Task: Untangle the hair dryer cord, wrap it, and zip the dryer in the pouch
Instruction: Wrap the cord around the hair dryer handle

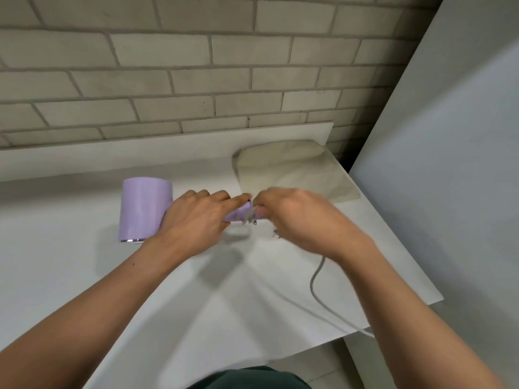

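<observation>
While left hand (pixel 196 217) grip clamps lilac dryer (pixel 144 209) handle, right hand (pixel 292 214) grip pinches grey cord (pixel 316 279)

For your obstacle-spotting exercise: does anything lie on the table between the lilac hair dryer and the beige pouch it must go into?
Nothing visible does. The hair dryer lies left of the pouch, with only bare table between. The cord trails toward the near right edge.

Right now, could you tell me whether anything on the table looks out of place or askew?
Only the cord: it trails loose from under the right hand and runs off the table edge. The hair dryer and pouch look undamaged.
</observation>
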The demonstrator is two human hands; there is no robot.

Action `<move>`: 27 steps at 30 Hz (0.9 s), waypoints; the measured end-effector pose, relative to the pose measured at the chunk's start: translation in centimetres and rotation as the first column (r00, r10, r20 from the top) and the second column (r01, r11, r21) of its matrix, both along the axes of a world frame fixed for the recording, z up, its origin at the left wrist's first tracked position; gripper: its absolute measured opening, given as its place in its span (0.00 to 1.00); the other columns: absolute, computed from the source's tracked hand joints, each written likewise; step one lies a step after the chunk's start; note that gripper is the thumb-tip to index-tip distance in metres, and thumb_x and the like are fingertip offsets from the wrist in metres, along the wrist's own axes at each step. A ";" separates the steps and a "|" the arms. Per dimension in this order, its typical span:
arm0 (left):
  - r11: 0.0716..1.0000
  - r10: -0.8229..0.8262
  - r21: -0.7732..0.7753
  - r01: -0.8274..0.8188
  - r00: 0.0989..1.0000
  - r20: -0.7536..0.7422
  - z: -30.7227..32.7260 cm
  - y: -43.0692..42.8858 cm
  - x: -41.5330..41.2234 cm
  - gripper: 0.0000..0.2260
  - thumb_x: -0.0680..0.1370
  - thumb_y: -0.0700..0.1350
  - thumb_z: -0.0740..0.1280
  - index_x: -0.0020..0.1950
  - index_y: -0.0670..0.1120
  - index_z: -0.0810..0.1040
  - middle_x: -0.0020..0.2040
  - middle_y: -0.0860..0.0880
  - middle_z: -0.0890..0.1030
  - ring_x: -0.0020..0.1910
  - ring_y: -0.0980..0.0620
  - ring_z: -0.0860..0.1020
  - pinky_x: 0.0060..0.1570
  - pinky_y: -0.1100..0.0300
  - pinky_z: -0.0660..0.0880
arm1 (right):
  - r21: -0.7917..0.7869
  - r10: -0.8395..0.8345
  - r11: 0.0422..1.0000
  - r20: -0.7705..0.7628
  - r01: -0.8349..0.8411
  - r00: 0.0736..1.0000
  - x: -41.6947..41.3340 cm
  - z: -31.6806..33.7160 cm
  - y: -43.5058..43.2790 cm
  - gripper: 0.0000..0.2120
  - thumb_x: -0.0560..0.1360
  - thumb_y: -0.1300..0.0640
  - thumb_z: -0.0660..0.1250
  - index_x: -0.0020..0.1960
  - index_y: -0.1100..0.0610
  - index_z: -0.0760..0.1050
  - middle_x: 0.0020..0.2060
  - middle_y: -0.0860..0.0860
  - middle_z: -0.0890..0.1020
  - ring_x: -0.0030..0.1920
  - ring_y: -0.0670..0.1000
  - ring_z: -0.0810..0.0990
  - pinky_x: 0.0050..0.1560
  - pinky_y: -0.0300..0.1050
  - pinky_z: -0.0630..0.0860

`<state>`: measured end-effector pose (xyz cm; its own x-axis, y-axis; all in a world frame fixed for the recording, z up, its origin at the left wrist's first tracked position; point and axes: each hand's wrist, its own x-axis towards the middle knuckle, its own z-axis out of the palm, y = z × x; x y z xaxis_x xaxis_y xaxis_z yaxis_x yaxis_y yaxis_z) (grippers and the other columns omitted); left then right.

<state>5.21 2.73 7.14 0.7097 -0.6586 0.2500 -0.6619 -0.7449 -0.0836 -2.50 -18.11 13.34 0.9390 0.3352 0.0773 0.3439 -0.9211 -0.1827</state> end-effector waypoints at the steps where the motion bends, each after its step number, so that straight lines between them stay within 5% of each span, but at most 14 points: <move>1: 1.000 -0.017 0.004 0.017 1.000 -0.021 0.2 0.0 0.0 0.29 0.80 0.49 0.64 0.79 0.64 0.59 0.59 0.56 0.80 0.51 0.44 0.80 0.46 0.53 0.71 | -0.013 -0.028 1.000 0.056 0.029 0.998 0.7 0.2 -0.7 0.07 0.84 0.51 0.60 0.59 0.44 0.75 0.54 0.44 0.79 0.53 0.55 0.81 0.47 0.54 0.78; 8: 0.975 -0.216 0.039 0.218 0.975 -0.052 1.3 0.6 -0.6 0.24 0.82 0.50 0.62 0.76 0.66 0.62 0.57 0.58 0.78 0.52 0.49 0.76 0.48 0.56 0.69 | 0.182 -0.019 0.983 0.120 -0.003 0.993 3.2 -1.8 -2.9 0.06 0.79 0.45 0.69 0.52 0.45 0.83 0.42 0.42 0.79 0.41 0.44 0.76 0.41 0.48 0.77; 11: 0.960 -0.280 -0.014 0.280 0.957 -0.073 1.0 1.0 -0.6 0.23 0.81 0.49 0.64 0.73 0.66 0.65 0.55 0.58 0.80 0.50 0.49 0.77 0.46 0.55 0.70 | 0.338 -0.015 0.941 0.084 -0.015 0.996 3.4 -2.6 -3.2 0.04 0.76 0.49 0.75 0.48 0.48 0.86 0.38 0.41 0.82 0.39 0.38 0.78 0.42 0.32 0.70; 14: 0.933 -0.358 -0.046 0.357 0.933 -0.038 0.4 1.3 -0.9 0.24 0.76 0.48 0.69 0.69 0.64 0.67 0.48 0.58 0.81 0.42 0.49 0.77 0.39 0.58 0.67 | 0.485 -0.023 0.874 -0.036 0.037 0.999 3.1 -2.7 -3.3 0.03 0.74 0.54 0.79 0.46 0.51 0.86 0.39 0.41 0.86 0.42 0.37 0.82 0.43 0.28 0.70; 21: 0.912 -0.410 -0.009 0.410 0.912 -0.010 0.5 0.9 -1.5 0.21 0.73 0.46 0.72 0.65 0.59 0.76 0.49 0.60 0.83 0.42 0.51 0.78 0.39 0.55 0.75 | 0.557 0.039 0.826 -0.215 0.090 0.976 3.7 -3.0 -4.3 0.04 0.72 0.53 0.80 0.44 0.51 0.87 0.40 0.42 0.88 0.45 0.46 0.86 0.52 0.50 0.81; 27: 0.930 -0.363 -0.069 0.361 0.932 -0.019 0.7 0.9 -1.6 0.20 0.77 0.51 0.69 0.67 0.60 0.68 0.42 0.55 0.78 0.39 0.48 0.75 0.39 0.54 0.73 | 0.594 0.079 0.796 -0.290 0.115 0.954 4.3 -3.6 -4.9 0.04 0.72 0.53 0.80 0.45 0.52 0.87 0.41 0.45 0.88 0.45 0.45 0.86 0.53 0.52 0.82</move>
